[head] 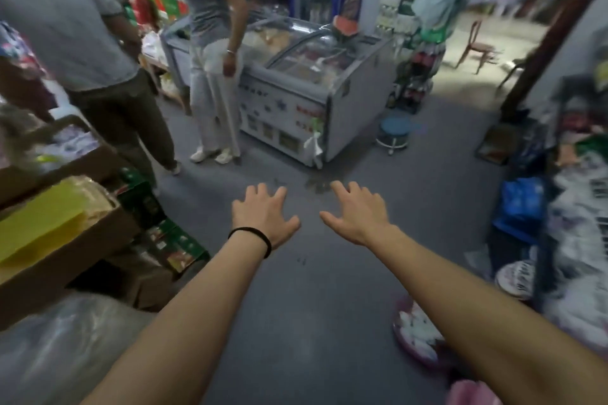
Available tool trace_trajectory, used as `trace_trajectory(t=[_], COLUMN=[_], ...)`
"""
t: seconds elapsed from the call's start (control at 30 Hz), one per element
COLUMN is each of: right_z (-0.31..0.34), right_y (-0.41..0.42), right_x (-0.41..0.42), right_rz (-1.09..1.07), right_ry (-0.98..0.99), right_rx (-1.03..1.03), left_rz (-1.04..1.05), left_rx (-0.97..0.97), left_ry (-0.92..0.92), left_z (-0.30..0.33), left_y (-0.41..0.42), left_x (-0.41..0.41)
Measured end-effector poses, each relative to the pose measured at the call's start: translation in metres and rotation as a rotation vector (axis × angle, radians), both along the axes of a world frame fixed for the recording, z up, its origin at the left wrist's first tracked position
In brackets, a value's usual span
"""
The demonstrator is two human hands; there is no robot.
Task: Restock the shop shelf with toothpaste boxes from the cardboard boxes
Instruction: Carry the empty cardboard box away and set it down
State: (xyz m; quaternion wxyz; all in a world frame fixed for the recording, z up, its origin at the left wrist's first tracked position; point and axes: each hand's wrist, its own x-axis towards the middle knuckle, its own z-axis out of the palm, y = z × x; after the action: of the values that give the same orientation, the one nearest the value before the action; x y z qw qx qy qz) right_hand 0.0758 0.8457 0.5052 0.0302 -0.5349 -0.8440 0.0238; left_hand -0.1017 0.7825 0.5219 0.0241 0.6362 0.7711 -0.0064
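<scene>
- Head view: cardboard boxes of goods sit at the floor's left edge.
- Left hand and right hand hover over grey floor, fingers spread wide, holding nothing.
- Chest freezer stands beyond.

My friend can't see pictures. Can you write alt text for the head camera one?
Two empty hands, left hand and right hand, reach forward, fingers spread, over a grey shop floor. Ahead stand a chest freezer and two people.
</scene>
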Motion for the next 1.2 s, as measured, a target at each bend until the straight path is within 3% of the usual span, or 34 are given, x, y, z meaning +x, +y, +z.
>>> trace_trajectory(t=[0.73, 0.93, 1.2], right_z=[0.007, -0.009, -0.013], right_y=[0.423, 0.550, 0.796], right_x=[0.161, 0.235, 0.373], right_rz=[-0.795, -0.888, -0.904], right_ry=[0.012, 0.010, -0.008], right_rx=[-0.046, -0.107, -0.132], left_rz=[-0.785, -0.868, -0.855], left_rx=[0.036, -0.015, -0.060], left_ry=[0.040, 0.046, 0.040], left_z=[0.011, -0.014, -0.022], left_y=[0.572, 0.720, 0.966], left_x=[0.174, 0.247, 0.378])
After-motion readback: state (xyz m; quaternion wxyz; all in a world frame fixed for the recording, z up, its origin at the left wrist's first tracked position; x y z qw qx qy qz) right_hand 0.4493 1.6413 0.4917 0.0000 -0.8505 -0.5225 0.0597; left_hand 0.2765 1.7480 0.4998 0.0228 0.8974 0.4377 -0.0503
